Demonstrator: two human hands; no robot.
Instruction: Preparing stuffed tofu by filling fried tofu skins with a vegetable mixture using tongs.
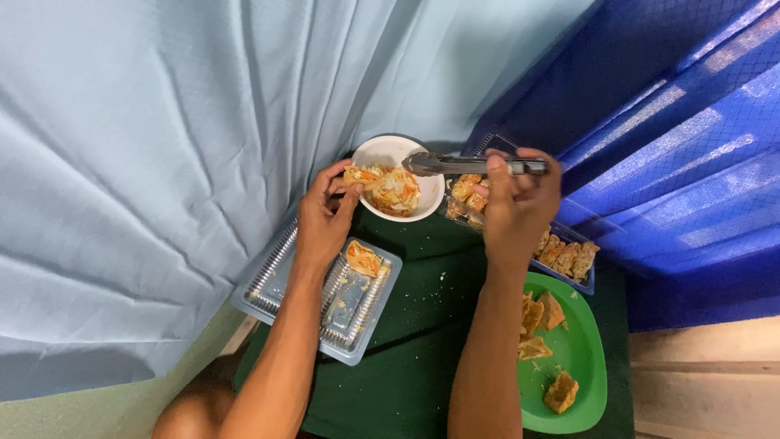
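Gripping tongs (471, 165) in right hand (520, 203), left hand (325, 218) at white bowl (382, 150) rim

Pale blue curtain (162, 162) fills left and far side, creased. Blue tarp (674, 146) hangs right, light streaks on it. Dark green cloth (414, 358) covers near surface.

- The place looks like a makeshift food stall or street-side food stand, not a fitted kitchen.
- Hanging sheeting forms the walls: a pale blue tarpaulin (162, 162) on one side and a dark blue woven tarpaulin (674, 146) on the other.
- A small tabletop (422, 341) with a dark green cover carries the food.
- Serving ware is cheap and disposable: clear plastic trays (325, 301), a green plastic plate (589, 366) of fried pieces, and a white bowl (382, 150) of shredded vegetable mix.
- Metal tongs (471, 165) are used for serving.
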